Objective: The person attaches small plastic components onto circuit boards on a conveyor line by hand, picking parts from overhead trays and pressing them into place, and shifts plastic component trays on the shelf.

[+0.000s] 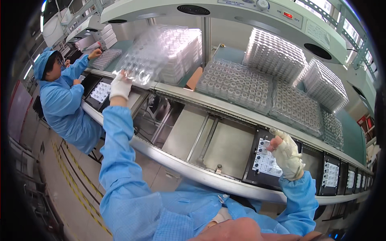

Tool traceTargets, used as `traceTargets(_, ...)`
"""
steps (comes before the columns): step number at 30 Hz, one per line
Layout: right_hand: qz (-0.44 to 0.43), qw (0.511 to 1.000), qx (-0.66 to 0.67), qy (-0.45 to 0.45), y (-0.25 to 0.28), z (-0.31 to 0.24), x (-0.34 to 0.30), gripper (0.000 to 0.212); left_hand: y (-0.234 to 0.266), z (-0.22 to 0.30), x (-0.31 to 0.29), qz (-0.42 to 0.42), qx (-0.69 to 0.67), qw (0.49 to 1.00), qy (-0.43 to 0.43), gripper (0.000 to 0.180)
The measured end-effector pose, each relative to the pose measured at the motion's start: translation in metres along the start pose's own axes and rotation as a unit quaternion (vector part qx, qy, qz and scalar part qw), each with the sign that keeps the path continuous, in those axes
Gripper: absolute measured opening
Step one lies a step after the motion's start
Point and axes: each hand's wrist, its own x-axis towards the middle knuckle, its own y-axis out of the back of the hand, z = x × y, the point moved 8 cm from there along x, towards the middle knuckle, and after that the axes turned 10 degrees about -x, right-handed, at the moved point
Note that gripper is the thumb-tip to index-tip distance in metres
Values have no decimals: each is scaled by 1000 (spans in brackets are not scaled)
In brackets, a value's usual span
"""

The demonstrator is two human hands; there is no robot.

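One tray blurs; right fingers partly hide a white board.

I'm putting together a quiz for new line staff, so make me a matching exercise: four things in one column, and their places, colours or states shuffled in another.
Things
1. Blurred clear plastic tray
2. Red rocker switch
3. Right hand
4. Co-worker's cap

Places, colours or states
A. Light blue
B. At a white panel in a black carrier
C. Held by the left hand
D. On the overhead unit

Pairs: 1-C, 2-D, 3-B, 4-A
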Motion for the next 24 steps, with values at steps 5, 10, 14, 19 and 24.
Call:
traceTargets(5,-31,999,25,9,3,13,-11,42,-41,-6,53,-10,94,995,-18,20)
traceTargets(10,13,999,-7,-35,22,26,-28,39,-66,10,49,143,332,930,-71,40)
traceTargets(14,31,999,-9,-43,40,37,-37,35,-46,0,75,105,260,959,-43,32)
traceTargets(19,67,994,-55,-61,37,35,-42,29,-61,-28,78,74,156,984,-42,33)
traceTargets(24,11,998,-34,-58,42,47,-44,34,-107,-31,72,66,279,958,-3,29)
